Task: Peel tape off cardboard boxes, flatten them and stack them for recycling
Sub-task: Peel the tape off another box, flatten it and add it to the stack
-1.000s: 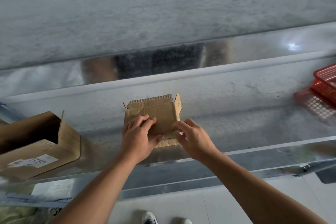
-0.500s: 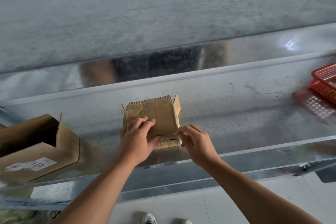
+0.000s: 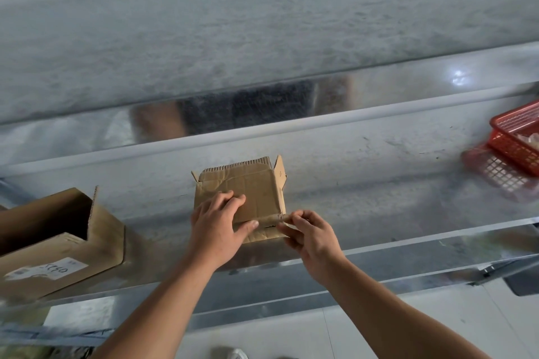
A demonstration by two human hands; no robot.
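Pressing small cardboard box [image 3: 248, 183] onto tabletop [image 3: 379, 189] with left hand [image 3: 215, 227], fingers flat and together; pinching tape strip [image 3: 274, 218] at its near right corner between right hand [image 3: 312, 237] fingers

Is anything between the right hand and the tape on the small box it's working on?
Nothing visible. The right hand pinches the end of the tape at the near right corner of the small cardboard box. The left hand presses on the box top, its thumb lying beside the same strip.
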